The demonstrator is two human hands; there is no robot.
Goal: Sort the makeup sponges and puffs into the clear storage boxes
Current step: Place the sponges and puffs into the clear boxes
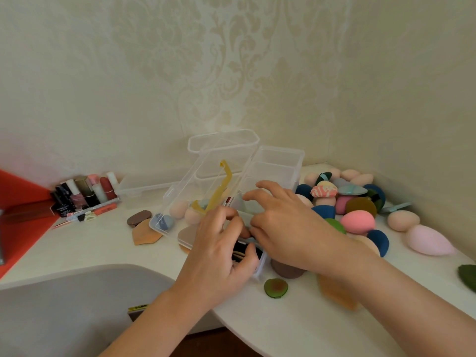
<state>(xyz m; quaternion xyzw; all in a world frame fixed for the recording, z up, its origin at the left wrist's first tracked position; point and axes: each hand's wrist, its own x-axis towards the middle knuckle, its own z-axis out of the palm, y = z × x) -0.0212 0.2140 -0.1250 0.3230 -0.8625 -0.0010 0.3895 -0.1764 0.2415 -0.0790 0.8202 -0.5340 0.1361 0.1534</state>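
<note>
Head view: the left hand (221,251) grips the near end of a clear box (260,269), fingers curled over its rim and thumb on its near wall; something dark lies inside. The right hand (283,225) is wide, fingers spread above the same box, thumb tip touching the rim beside the left fingertips. Just left, a longer clear box (177,194) sits tilted, holding a peach sponge (178,208), a blue sponge (164,221) and a yellow strip (221,186). A green puff (275,287) lies near the worktop's (77,248) front edge. Loose sponges fill the right back corner, among them a pink sponge (358,222). Cosmetic bottles (85,191) stand at the left back edge.
</note>
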